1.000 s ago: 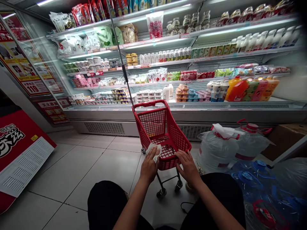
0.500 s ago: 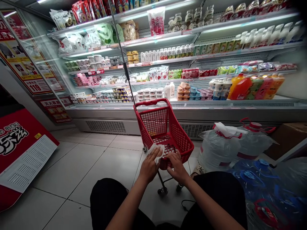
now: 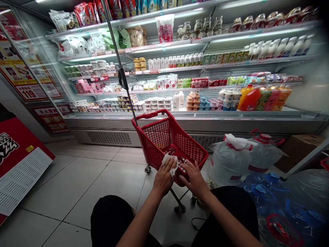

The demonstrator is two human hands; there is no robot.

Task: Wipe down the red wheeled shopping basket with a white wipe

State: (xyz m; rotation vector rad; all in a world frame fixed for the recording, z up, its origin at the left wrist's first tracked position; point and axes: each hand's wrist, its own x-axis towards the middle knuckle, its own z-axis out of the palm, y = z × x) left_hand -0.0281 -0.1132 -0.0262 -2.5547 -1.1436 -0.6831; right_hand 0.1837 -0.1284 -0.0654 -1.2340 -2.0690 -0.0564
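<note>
In front of my knees stands a red plastic shopping cart (image 3: 189, 145) on metal legs with small wheels. My left hand (image 3: 164, 176) presses a crumpled white cloth or tissue (image 3: 174, 167) against the near rim of the basket, at its left corner. My right hand (image 3: 194, 178) rests at the same near rim, a little to the right, fingers spread and holding nothing. A tall metal pole (image 3: 113, 37) with a black grip rises from the cart's far left corner. Through the lattice, part of the basket's floor shows between my hands.
Behind the cart runs an open refrigerated display (image 3: 164, 116) stocked with bottles, cups and bags. Large water jugs (image 3: 231, 159) and a cardboard box (image 3: 299, 147) crowd the right. A red freezer chest (image 3: 23, 151) stands left on the tiled floor (image 3: 102, 181).
The cart has turned slightly, its handle end swinging left. My left hand and the cloth have shifted a little right along the rim. My right hand's fingers have spread more.
</note>
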